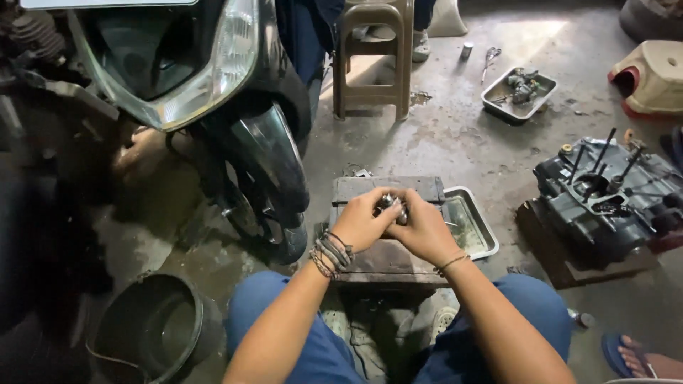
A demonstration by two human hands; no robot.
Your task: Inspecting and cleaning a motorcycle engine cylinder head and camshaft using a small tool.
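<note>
1. Gripping a small shiny metal part (pixel 391 206) between them, both hands meet over a worn wooden block (pixel 388 256) that sits on the concrete floor (pixel 455 135) in front of the person's knees.
2. The left hand (pixel 363 224) curls around the part from the left, fingers closed on it; several dark and beaded bracelets (pixel 331 252) ring that wrist.
3. The right hand (pixel 423 227) wraps it from the right, also closed, with a thin cord bracelet (pixel 452 263) on the wrist.
4. The part is mostly hidden by the fingers; it looks like a small engine piece, though its exact kind cannot be told.
5. Just beside the block, on its right, lies a shallow metal tray (pixel 475 227) with a grimy bottom.
6. To the left stands a scooter (pixel 213 85), its headlight and dark front wheel (pixel 274 192) close to the block.
7. Near the person's left knee sits a dark round bucket (pixel 153 331).
8. Well to the right, an engine case (pixel 605 192) with upright studs rests on a flat wooden board (pixel 569 256).
9. Farther back stand a tan plastic stool (pixel 373 60) and a second tray (pixel 519 92) holding small metal parts, with scissors (pixel 489 60) just beyond it.
10. A pale overturned plastic stool (pixel 651 78) lies at the far right.
11. At the lower right edge, another person's foot in a blue sandal (pixel 633 355) shows.
12. The person wears blue trousers (pixel 270 313).
</note>
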